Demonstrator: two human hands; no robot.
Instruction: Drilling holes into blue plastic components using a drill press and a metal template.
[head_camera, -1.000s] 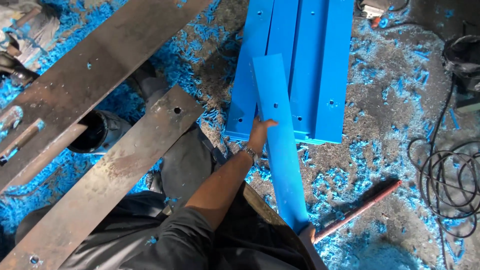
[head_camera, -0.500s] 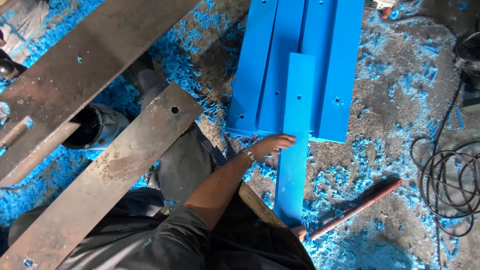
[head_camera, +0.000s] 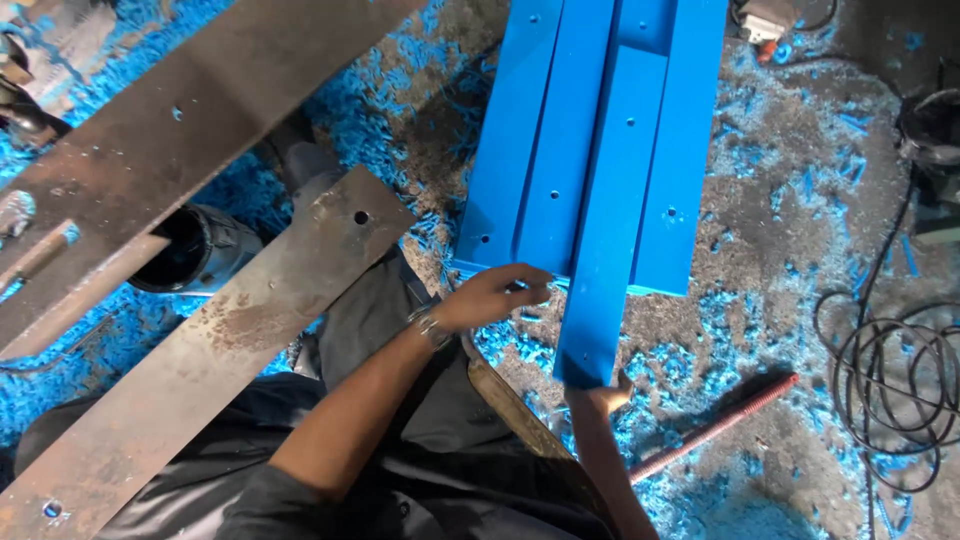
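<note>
A long blue plastic bar (head_camera: 610, 220) with small holes lies lengthwise on top of a stack of similar blue bars (head_camera: 520, 150) on the floor. Its near end sticks out past the stack. My right hand (head_camera: 600, 395) grips that near end from below. My left hand (head_camera: 495, 295), with a watch on the wrist, hovers with loose fingers at the stack's near edge, its fingertips close to the loose bar's left side and holding nothing.
Two rusty steel flat bars (head_camera: 230, 330) cross the left side above a dark pipe (head_camera: 195, 250). A reddish threaded rod (head_camera: 715, 425) lies right of my right hand. Black cable coils (head_camera: 890, 380) sit at the right. Blue shavings (head_camera: 770, 130) cover the floor.
The loose blue bar has swung from a slant to line up with the stack and slid farther onto it. My left hand has come off the bar and dropped to the stack's near edge.
</note>
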